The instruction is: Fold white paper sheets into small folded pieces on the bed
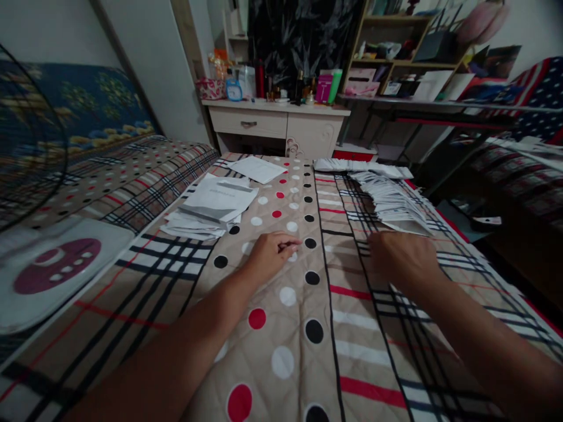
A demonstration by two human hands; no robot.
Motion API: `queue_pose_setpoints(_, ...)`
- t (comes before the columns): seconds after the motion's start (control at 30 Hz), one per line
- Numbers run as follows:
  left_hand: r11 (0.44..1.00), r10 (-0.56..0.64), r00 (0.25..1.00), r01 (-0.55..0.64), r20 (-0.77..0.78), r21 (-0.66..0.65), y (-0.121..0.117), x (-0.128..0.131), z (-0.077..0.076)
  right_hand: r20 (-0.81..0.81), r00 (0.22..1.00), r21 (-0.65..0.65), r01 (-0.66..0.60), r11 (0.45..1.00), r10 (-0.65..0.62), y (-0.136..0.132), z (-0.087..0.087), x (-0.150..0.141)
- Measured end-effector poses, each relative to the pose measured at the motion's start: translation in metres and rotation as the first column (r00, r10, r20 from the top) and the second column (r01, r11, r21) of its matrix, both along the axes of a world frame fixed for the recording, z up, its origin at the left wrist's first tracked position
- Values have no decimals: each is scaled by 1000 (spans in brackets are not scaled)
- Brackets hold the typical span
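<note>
My left hand (273, 253) hovers low over or rests on the dotted middle of the bedspread; its fingers are loosely bent, with a small gap to the thumb and nothing visible in it. Toward the right, my right hand (402, 253) is bent downward over the plaid part and slightly blurred, its fingertips hidden. Just beyond it lies a fanned row of white folded papers (393, 202), with another white bundle (360, 167) behind. To the left of my left hand is a loose pile of flat white papers (215, 202), the top one printed with a grey band. A single white paper (258, 169) lies behind that pile.
The quilted bedspread (281, 334) has dots, stripes and plaid. A white bag with a purple print (57, 266) lies at the left, near a dark round frame edge (65, 135). A dresser (264, 124) with bottles and boxes stands beyond the bed, a shelf desk (396, 63) behind right.
</note>
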State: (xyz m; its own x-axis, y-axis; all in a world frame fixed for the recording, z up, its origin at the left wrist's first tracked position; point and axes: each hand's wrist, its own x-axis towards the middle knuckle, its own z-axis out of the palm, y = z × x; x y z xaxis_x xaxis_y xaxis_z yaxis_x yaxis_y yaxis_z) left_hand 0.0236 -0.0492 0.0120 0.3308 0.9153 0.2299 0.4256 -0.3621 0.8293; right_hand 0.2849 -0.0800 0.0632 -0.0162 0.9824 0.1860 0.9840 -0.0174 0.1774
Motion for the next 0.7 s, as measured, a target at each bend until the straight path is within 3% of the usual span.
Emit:
queue_pose_setpoints(0.1, 1000, 2, 999, -1, 32, -27, 1, 0, 0, -148, 966, -14, -215, 976, 211, -4, 2, -58)
queue_pose_setpoints(0.17, 999, 35, 998, -34, 43, -31, 3, -1, 0, -323, 866, 37, -390, 920, 380, -5, -7, -89)
queue_pose_setpoints(0.23, 995, 98, 995, -98, 36, 5, 5, -6, 1, -436, 787, 122, -430, 895, 438, -2, -21, -108)
queue_pose_setpoints(0.33, 945, 276, 961, -268, -18, 187, 9, -18, 8, -538, 691, 212, -444, 871, 483, 4, -40, -113)
queue_pose_setpoints(0.43, 775, 556, 819, -451, -140, 442, 11, -31, 21, -618, 602, 239, -469, 850, 506, 8, -48, -106)
queue_pose_setpoints(0.5, 692, 673, 704, -489, -229, 532, 11, -39, 30, -645, 567, 248, -478, 842, 512, 9, -48, -103)
queue_pose_setpoints(0.6, 663, 730, 588, -485, -348, 571, 12, -49, 37, -665, 555, 248, -467, 849, 500, 9, -48, -102)
queue_pose_setpoints(0.7, 672, 736, 529, -491, -423, 554, 20, -62, 35, -670, 549, 253, -462, 850, 499, 9, -48, -103)
